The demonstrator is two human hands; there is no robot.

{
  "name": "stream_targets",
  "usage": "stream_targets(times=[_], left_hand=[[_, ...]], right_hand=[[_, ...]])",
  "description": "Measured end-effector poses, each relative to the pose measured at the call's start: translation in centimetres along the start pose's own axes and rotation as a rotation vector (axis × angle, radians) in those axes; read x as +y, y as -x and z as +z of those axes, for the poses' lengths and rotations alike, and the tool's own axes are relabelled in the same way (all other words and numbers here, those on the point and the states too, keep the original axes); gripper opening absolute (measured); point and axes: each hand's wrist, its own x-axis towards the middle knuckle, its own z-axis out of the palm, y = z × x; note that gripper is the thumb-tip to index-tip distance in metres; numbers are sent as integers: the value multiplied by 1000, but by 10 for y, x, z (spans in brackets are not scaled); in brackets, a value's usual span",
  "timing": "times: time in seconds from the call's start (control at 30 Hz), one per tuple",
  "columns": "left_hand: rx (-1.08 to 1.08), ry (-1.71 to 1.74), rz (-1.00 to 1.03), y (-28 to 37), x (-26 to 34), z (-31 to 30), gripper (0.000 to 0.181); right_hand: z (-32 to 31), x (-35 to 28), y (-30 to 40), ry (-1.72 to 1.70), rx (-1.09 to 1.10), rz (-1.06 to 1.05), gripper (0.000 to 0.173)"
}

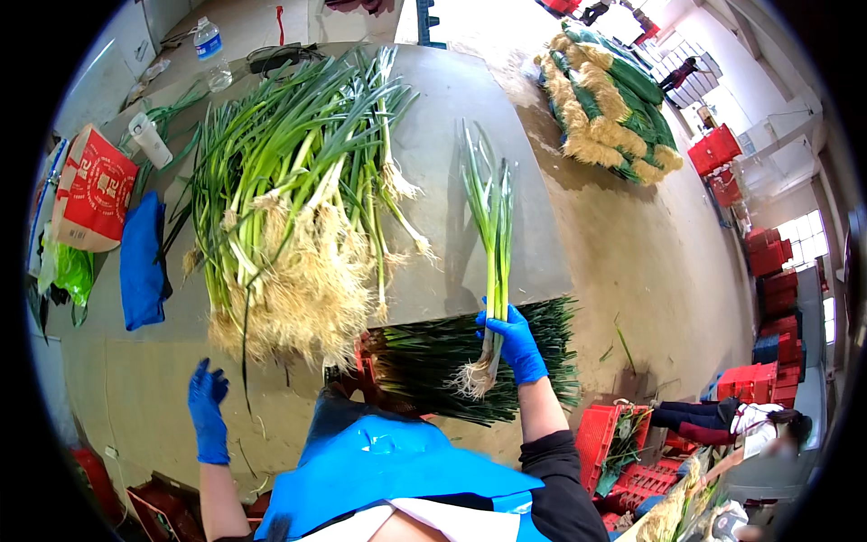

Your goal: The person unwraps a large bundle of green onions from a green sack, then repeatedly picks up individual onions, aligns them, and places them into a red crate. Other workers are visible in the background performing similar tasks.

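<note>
My right hand (516, 342), in a blue glove, is closed around a few green onions (498, 251) near their white ends, roots towards me and leaves pointing away. Below it lies a dense mass of green onions (447, 366) beside the table's near edge. My left hand (208, 406), gloved in blue too, is held with fingers apart and holds nothing. Beyond it, a large heap of green onions (291, 183) with shaggy pale roots covers the middle of the grey table (440, 88), some roots hanging over the near edge.
On the table's left are a folded blue cloth (143, 261), a white bottle (150, 140), a red paper bag (98, 190) and a plastic water bottle (213, 54). Bundled onions (609, 101) are piled on the floor beyond. A person (735, 420) is near red crates (596, 440) at right.
</note>
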Motion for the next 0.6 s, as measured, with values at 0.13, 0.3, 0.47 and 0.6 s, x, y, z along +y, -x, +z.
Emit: stream_targets(times=[0.13,0.3,0.47,0.6], left_hand=[[-35,-45,197,-91,66,-13,38],[-242,-139,489,-176,120,41,47],[-174,-699,1045,-178,159,131,65],[-346,-717,908,-183,183,190,62]], right_hand=[[61,-13,-10,-79,78,-101,55],[139,-76,-47,-64,92,-294,61],[235,-121,-105,163,161,-334,42],[268,-125,-167,231,213,-366,25]])
